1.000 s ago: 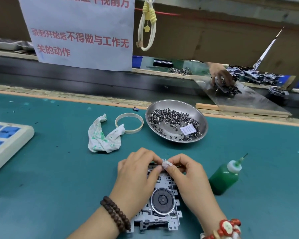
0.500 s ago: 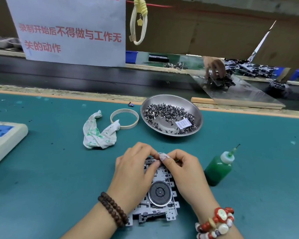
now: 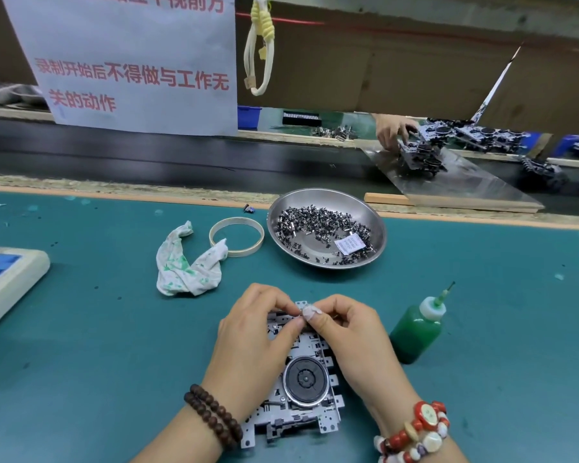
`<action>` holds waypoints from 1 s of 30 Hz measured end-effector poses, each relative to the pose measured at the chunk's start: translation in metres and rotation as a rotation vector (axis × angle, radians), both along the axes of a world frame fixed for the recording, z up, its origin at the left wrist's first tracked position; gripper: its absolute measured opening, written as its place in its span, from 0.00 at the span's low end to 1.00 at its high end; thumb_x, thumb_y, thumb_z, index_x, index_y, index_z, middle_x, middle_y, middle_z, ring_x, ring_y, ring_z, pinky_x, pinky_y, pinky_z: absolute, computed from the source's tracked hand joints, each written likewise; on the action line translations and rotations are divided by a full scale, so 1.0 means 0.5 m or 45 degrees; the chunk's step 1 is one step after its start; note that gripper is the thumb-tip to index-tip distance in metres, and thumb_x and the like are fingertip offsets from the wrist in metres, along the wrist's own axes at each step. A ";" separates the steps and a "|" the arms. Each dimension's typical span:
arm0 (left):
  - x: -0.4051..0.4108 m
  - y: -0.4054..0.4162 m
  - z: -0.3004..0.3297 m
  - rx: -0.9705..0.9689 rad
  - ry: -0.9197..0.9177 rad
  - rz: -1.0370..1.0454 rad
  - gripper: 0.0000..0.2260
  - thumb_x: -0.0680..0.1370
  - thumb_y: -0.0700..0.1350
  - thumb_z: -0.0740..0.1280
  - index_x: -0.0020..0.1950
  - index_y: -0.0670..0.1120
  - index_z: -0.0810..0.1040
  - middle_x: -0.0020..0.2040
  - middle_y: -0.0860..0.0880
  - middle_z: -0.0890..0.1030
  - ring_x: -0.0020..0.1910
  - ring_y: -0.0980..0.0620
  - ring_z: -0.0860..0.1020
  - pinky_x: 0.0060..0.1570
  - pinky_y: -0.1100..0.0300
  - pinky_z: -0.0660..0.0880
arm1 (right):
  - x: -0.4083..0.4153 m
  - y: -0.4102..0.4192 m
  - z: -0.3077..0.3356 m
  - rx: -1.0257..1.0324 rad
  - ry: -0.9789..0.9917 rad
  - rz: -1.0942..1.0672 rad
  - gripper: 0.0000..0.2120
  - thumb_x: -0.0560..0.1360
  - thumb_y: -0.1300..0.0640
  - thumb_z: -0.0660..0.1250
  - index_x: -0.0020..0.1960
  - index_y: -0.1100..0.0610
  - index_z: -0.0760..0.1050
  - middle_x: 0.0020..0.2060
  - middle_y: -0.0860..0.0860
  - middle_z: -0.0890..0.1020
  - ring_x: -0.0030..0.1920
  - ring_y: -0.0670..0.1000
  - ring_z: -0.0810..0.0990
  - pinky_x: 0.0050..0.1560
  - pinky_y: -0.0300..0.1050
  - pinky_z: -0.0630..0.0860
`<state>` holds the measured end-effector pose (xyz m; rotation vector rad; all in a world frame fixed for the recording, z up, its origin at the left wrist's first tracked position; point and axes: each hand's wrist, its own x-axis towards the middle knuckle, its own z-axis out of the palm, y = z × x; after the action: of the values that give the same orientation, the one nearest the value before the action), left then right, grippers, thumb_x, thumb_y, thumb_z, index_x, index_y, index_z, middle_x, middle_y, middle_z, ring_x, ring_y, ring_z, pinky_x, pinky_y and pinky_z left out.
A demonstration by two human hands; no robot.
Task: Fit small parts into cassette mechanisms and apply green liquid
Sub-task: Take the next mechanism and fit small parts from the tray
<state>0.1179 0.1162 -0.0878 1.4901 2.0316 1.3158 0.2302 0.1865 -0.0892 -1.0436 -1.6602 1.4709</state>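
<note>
Lying bare at far left, the green bench [image 3: 81, 345] leaves room between power strip [image 3: 4, 282] and stained rag [image 3: 188, 265]. Left hand [image 3: 258, 342] and right hand [image 3: 355, 339] pinch together, as a moment ago, at the cassette mechanism's [image 3: 301, 392] far edge; what they grip is hidden. Parts dish [image 3: 326, 227] behind, green bottle [image 3: 416, 329] just right

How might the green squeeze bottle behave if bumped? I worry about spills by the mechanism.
The green bottle already leans on the mat, so it probably tips easily. It looks nearly full, so likely heavy for its size. Its round body may roll if toppled; the thin nozzle seems uncapped, so it could drip.
</note>
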 end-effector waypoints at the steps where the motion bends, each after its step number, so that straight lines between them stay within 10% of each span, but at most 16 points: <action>1: -0.001 0.001 -0.001 -0.006 -0.005 0.000 0.10 0.72 0.45 0.70 0.37 0.58 0.73 0.45 0.60 0.75 0.49 0.66 0.73 0.56 0.56 0.69 | -0.001 0.000 -0.001 0.012 -0.025 -0.011 0.08 0.72 0.61 0.70 0.35 0.54 0.78 0.27 0.44 0.81 0.32 0.39 0.77 0.37 0.32 0.74; 10: -0.010 0.008 -0.009 -0.034 -0.094 -0.007 0.08 0.71 0.42 0.72 0.36 0.53 0.78 0.45 0.58 0.77 0.48 0.69 0.73 0.45 0.81 0.63 | 0.002 -0.001 0.001 0.363 -0.239 -0.082 0.15 0.68 0.59 0.74 0.28 0.46 0.74 0.32 0.45 0.79 0.29 0.40 0.72 0.33 0.30 0.67; 23: -0.010 0.003 -0.009 -0.055 -0.097 -0.023 0.06 0.73 0.42 0.70 0.38 0.52 0.79 0.46 0.58 0.76 0.47 0.68 0.73 0.47 0.79 0.65 | 0.010 0.001 -0.004 0.335 -0.300 0.015 0.09 0.73 0.57 0.69 0.36 0.48 0.76 0.39 0.46 0.75 0.30 0.38 0.71 0.36 0.29 0.68; 30: -0.006 0.002 -0.007 -0.045 -0.086 -0.025 0.10 0.74 0.43 0.69 0.37 0.57 0.76 0.45 0.61 0.76 0.49 0.68 0.73 0.57 0.59 0.69 | 0.011 -0.001 -0.004 0.452 -0.362 -0.014 0.11 0.72 0.57 0.70 0.34 0.48 0.74 0.37 0.46 0.75 0.32 0.40 0.72 0.36 0.29 0.67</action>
<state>0.1147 0.1172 -0.0912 1.4273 1.9828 1.2978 0.2355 0.1857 -0.0914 -1.0911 -2.0195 1.0010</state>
